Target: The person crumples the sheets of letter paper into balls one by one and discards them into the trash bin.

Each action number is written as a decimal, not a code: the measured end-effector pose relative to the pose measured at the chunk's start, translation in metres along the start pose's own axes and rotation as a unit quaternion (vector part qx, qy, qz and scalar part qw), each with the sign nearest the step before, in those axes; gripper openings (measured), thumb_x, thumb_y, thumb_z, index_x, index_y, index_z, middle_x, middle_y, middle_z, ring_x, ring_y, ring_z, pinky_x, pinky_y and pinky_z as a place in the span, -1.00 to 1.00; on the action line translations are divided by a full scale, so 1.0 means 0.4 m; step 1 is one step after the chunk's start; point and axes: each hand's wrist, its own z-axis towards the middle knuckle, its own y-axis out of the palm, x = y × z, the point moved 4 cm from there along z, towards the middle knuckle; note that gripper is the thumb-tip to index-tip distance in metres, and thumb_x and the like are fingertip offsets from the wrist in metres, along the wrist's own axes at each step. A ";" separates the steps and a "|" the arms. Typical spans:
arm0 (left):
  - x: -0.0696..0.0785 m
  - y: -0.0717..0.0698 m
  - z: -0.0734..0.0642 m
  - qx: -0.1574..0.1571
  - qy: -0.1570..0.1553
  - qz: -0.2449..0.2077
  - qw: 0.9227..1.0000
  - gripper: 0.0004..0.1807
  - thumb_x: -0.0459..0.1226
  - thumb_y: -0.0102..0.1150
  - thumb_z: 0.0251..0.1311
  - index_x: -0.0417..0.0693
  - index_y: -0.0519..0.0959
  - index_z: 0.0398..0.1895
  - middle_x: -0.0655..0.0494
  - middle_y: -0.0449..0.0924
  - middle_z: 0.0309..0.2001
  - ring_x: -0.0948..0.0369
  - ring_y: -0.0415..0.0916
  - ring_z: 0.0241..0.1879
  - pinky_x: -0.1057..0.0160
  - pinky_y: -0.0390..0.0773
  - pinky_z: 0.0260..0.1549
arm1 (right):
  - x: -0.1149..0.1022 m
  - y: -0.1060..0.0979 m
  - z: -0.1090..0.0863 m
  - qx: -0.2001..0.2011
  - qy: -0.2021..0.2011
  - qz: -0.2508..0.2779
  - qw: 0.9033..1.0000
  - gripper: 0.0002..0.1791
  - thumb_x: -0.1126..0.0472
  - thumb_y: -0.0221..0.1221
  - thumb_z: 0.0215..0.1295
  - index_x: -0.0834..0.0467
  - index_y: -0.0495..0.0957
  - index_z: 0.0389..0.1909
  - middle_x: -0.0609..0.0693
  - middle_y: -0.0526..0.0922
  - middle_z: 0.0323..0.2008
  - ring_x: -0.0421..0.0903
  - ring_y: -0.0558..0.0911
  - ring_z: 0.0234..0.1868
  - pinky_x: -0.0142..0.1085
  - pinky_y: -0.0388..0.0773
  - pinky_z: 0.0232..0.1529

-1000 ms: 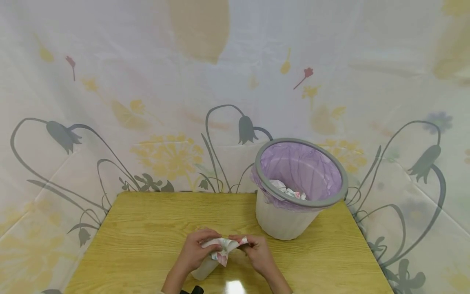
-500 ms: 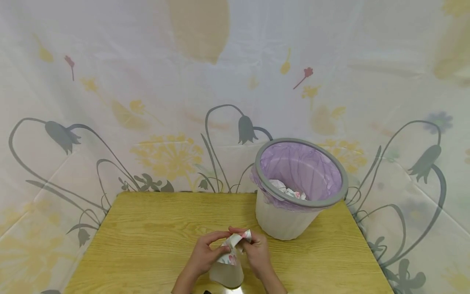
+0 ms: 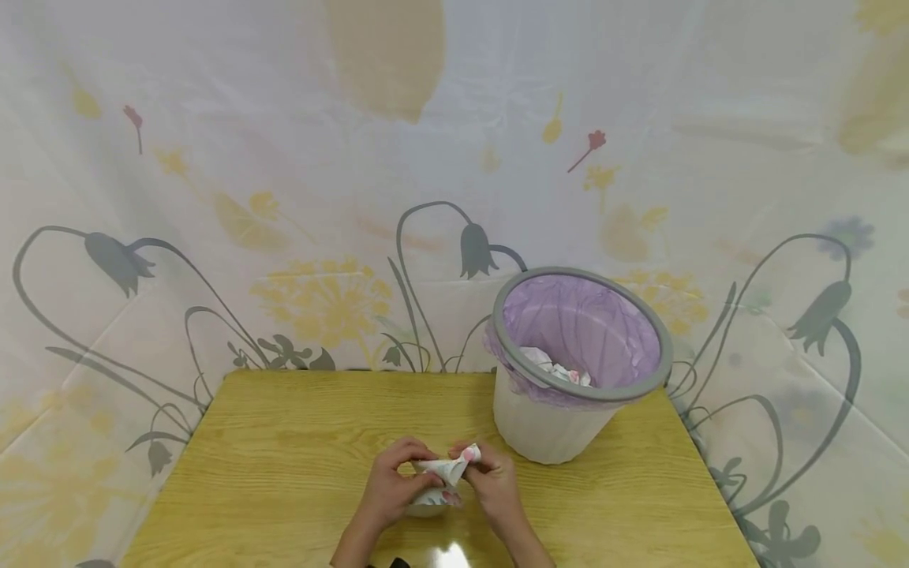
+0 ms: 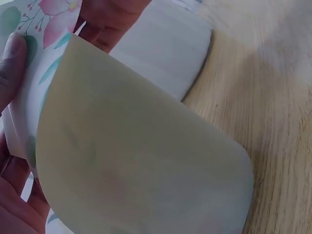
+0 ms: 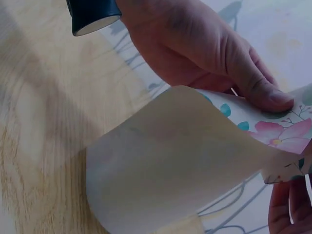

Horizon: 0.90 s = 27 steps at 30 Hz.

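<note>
Both hands hold a piece of flower-printed paper (image 3: 445,471) low over the table. My left hand (image 3: 387,487) grips its left side, thumb on the near face. At the right end, my right hand (image 3: 495,483) pinches a narrow, gathered part that sticks up between thumb and fingers. The left wrist view shows the paper's plain off-white back (image 4: 141,146) bulging out in a curved flap, with pink flowers and green leaves on the other face. In the right wrist view the same flap (image 5: 165,151) hangs toward the wood, and the paper narrows toward the right.
A white bin (image 3: 547,426) with a grey rim and purple liner (image 3: 582,323) stands right of the hands, farther back. Crumpled printed paper (image 3: 557,369) lies inside it. A flower-patterned cloth (image 3: 319,197) hangs behind the wooden table (image 3: 284,442).
My left hand has shifted right, closer to my right hand. The paper's right end has become narrower and stands up more. Its hanging flap swung down into fuller view, then tucked back under.
</note>
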 end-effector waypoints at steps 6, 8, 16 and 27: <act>-0.073 -0.002 -0.023 0.004 -0.020 -0.024 1.000 -0.73 -0.47 0.55 -0.21 -0.03 0.67 -0.45 0.11 0.63 -0.41 0.21 0.56 -0.37 0.28 0.57 -0.39 | -0.001 -0.002 -0.002 -0.011 0.065 0.028 0.997 -0.73 0.49 0.24 0.26 0.58 0.56 -0.07 0.11 0.74 -0.16 -0.13 0.70 -0.10 -0.30 0.65 -0.09; -0.081 -0.002 -0.025 0.014 -0.020 -0.023 0.999 -0.74 -0.48 0.57 -0.24 -0.04 0.67 -0.50 0.10 0.63 -0.45 0.22 0.56 -0.40 0.33 0.57 -0.41 | -0.004 -0.007 0.000 -0.006 0.079 0.024 0.997 -0.61 0.48 0.24 0.27 0.62 0.46 0.06 0.14 0.71 -0.06 -0.10 0.67 -0.02 -0.30 0.63 -0.02; -0.010 -0.015 -0.006 0.067 0.006 0.039 0.997 -0.72 -0.63 0.52 -0.36 -0.24 0.66 -0.54 -0.04 0.59 -0.49 0.14 0.55 -0.49 0.31 0.58 -0.53 | -0.053 -0.032 0.007 0.000 -0.009 -0.060 0.998 -0.47 0.55 0.27 0.19 0.42 0.46 0.22 0.36 0.51 0.20 -0.09 0.52 0.21 -0.22 0.51 0.19; 0.057 -0.008 0.026 0.049 0.086 0.085 0.991 -0.74 -0.66 0.50 -0.34 -0.33 0.69 -0.50 -0.07 0.63 -0.47 0.08 0.59 -0.49 0.42 0.60 -0.44 | -0.071 0.000 0.003 -0.073 -0.065 -0.281 0.955 -0.18 0.19 0.47 0.06 0.20 0.41 0.38 0.06 0.34 0.42 0.15 0.37 0.37 -0.14 0.38 0.30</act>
